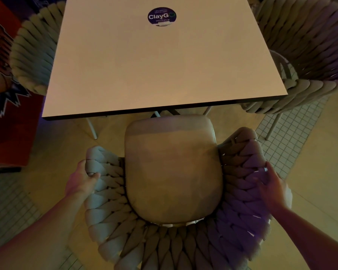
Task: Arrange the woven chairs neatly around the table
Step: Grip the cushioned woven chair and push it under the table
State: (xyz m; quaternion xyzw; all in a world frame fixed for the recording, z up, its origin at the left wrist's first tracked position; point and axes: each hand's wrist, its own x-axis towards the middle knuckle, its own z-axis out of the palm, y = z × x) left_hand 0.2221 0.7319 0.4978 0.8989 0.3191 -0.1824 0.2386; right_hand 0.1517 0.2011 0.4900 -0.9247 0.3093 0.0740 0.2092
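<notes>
Near woven chair [174, 191], seen from above: a tub-shaped shell of thick, soft braided rope in pale grey, curving round a smooth, rounded-square seat cushion [173, 168]. The chair stands on the floor with its cushion's front edge just short of the table [154, 61] edge, facing it. The left hand [80, 182] clasps the left arm of the shell, thumb lying over the rope on the inner side and the fingers [82, 165] wrapped round the outer rim. The right hand [273, 189] lies on the right arm of the shell, fingers [261, 182] spread over the braids; whether they curl under the rim cannot be told, since that side is dim and tinted purple. Between the two sets of fingers lies the cushion; beyond them, the square, flat, pale table with a thin dark edge and slender light legs. A round dark sticker [162, 16] reading "ClayGo" sits on the far part of its top. Beyond the left fingers, a second woven chair [35, 49] is tucked against the table's left side. Beyond the right fingers, a third woven chair [308, 55] stands at the table's right corner, turned slightly askew. The floor [293, 137] shows small square tiles beside smooth pale slabs. A red printed panel [6, 84] stands at far left.
</notes>
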